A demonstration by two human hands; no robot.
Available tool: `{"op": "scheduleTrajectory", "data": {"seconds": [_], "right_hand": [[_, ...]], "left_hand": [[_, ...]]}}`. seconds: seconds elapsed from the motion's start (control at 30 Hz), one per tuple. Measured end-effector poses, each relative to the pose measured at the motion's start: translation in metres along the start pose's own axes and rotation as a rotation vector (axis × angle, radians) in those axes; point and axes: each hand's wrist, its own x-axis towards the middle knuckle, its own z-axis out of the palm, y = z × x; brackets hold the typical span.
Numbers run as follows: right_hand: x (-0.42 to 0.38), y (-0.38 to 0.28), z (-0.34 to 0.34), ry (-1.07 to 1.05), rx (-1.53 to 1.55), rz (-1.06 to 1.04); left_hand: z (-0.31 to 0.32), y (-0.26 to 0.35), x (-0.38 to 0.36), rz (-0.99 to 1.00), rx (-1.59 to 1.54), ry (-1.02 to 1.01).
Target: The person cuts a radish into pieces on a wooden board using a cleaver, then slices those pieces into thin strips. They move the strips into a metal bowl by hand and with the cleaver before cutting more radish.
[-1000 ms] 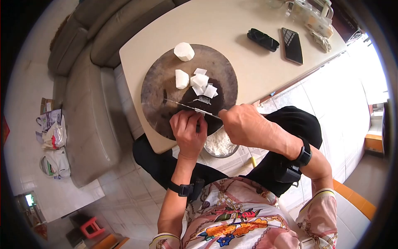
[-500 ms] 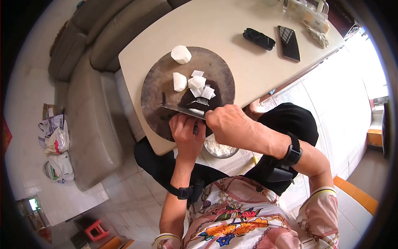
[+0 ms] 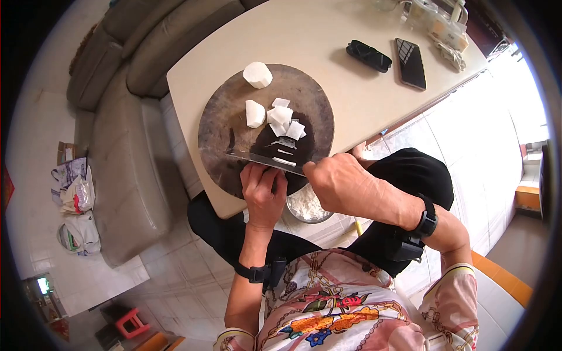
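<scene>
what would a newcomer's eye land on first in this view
Probably the round board at the corner of the table, where white slices and two white chunks stand out against its dark surface. Next, perhaps, the knife in the right hand, its blade over the board's near part, close to the left hand. The flowered shirt is bright too, at the bottom of the picture.

- just one head-worn cam, it's looking forward and down past the patterned shirt [image 3: 328, 319]
- it's hanging fairly near, above the chopping board [image 3: 304, 88] and worktop [image 3: 304, 41]
- it's shooting super wide, corners going black
</scene>
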Motion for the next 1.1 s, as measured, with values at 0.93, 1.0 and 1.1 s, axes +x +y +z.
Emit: {"op": "scheduleTrajectory", "data": {"seconds": [0.93,1.0,1.1], "right_hand": [[0.014,-0.006,0.008,0.023,-0.024,-0.013],[0.020,-0.007,0.009,0.034,0.003,-0.015],[0.023,-0.002,0.007,0.057,0.017,0.007]], "left_hand": [[0.006,-0.006,-0.008,0.000,0.006,0.030],[0.005,-0.005,-0.008,-0.003,0.017,0.018],[0.006,-0.004,-0.004,0.027,0.013,0.048]]}}
